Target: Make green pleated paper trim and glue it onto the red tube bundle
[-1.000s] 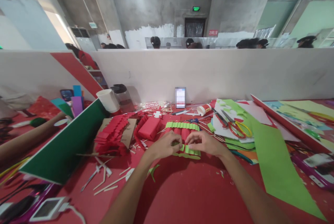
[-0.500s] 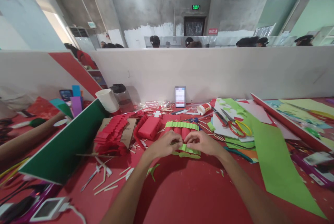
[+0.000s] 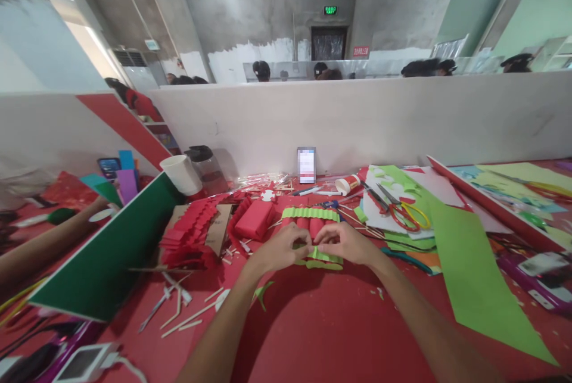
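Observation:
Several red rolls lie side by side, with a pleated green paper strip (image 3: 310,214) across their far end. A second green strip (image 3: 325,257) crosses their near end. My left hand (image 3: 286,246) is closed at the left part of that near strip, thumb and fingertips pressed on it. From the right, my right hand (image 3: 342,241) pinches the same strip, its fingertips close to those of my left hand. Both hands partly cover the red rolls.
Left of my hands are a red wrapped block (image 3: 254,220), pleated red paper (image 3: 192,228) and a green board (image 3: 107,246). Scissors (image 3: 404,213) and green paper (image 3: 473,264) lie at right. A phone (image 3: 306,165) stands behind. Another person's arm (image 3: 49,240) shows at far left.
The head view has shifted slightly. Both hands keep nearly the same position and hold on the near green strip.

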{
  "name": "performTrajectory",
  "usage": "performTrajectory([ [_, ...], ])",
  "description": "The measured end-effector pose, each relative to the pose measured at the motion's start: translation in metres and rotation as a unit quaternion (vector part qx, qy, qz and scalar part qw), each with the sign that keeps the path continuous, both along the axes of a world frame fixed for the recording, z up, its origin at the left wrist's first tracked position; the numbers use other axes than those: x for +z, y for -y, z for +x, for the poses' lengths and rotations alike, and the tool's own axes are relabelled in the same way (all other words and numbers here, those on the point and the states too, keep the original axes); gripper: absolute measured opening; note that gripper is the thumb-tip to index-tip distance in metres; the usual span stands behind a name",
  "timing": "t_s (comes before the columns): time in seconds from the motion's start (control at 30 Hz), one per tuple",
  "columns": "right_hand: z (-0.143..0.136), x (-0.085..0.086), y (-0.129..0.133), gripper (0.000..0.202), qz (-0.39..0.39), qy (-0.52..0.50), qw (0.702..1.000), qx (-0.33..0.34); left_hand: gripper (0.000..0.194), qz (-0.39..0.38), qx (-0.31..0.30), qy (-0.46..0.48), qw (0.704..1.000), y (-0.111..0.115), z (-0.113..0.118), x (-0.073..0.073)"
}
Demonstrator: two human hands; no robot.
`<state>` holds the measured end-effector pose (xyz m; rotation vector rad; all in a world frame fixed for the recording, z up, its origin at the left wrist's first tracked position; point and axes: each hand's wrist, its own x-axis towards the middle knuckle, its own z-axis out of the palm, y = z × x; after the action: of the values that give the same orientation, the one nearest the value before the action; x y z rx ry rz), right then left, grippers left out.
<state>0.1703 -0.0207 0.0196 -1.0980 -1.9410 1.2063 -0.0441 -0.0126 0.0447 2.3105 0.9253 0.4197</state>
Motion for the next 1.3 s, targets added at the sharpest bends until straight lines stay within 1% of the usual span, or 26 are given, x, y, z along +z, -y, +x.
performTrajectory([
  [0.17, 0.0002, 0.0046, 0.0022, 0.015, -0.001, -0.008, 1.0, 0.004, 0.021, 0.018, 0.024, -0.007, 1.0, 0.0021, 0.002, -0.0004],
  [0.3, 0.0014, 0.0074, 0.0028, 0.015, -0.015, -0.011, 1.0, 0.007, 0.024, 0.0, 0.028, -0.011, 1.0, 0.0021, 0.0025, 0.0004],
  [0.43, 0.0008, 0.0077, 0.0031, 0.015, -0.024, -0.018, 1.0, -0.006, 0.027, -0.02, 0.022, -0.004, 1.0, 0.001, 0.0021, -0.0014],
  [0.57, 0.0006, 0.0073, 0.0038, 0.015, -0.024, -0.024, 0.999, 0.002, 0.027, 0.013, 0.047, -0.003, 0.999, 0.0009, 0.0028, -0.007],
  [0.67, 0.0019, 0.0067, 0.0033, 0.015, -0.023, -0.025, 0.999, 0.013, 0.03, 0.024, 0.056, -0.01, 0.998, 0.0016, 0.0039, -0.0085],
  [0.87, 0.0036, 0.0051, 0.002, 0.018, -0.03, -0.038, 0.998, 0.029, 0.029, 0.018, 0.045, -0.018, 0.999, 0.0023, 0.0054, -0.0042],
  [1.07, 0.0011, 0.0034, 0.0035, 0.024, -0.048, -0.049, 0.997, 0.017, 0.03, 0.025, 0.036, -0.012, 0.999, 0.0016, 0.0052, -0.0043],
  [1.2, 0.0005, 0.002, 0.0032, 0.021, -0.045, -0.046, 0.998, 0.012, 0.026, 0.022, 0.022, -0.022, 0.999, 0.0006, 0.0039, -0.0031],
  [1.3, 0.0008, 0.0023, 0.0029, 0.018, -0.043, -0.048, 0.998, 0.017, 0.021, 0.019, 0.023, -0.026, 0.999, 0.0, 0.0034, -0.0028],
])
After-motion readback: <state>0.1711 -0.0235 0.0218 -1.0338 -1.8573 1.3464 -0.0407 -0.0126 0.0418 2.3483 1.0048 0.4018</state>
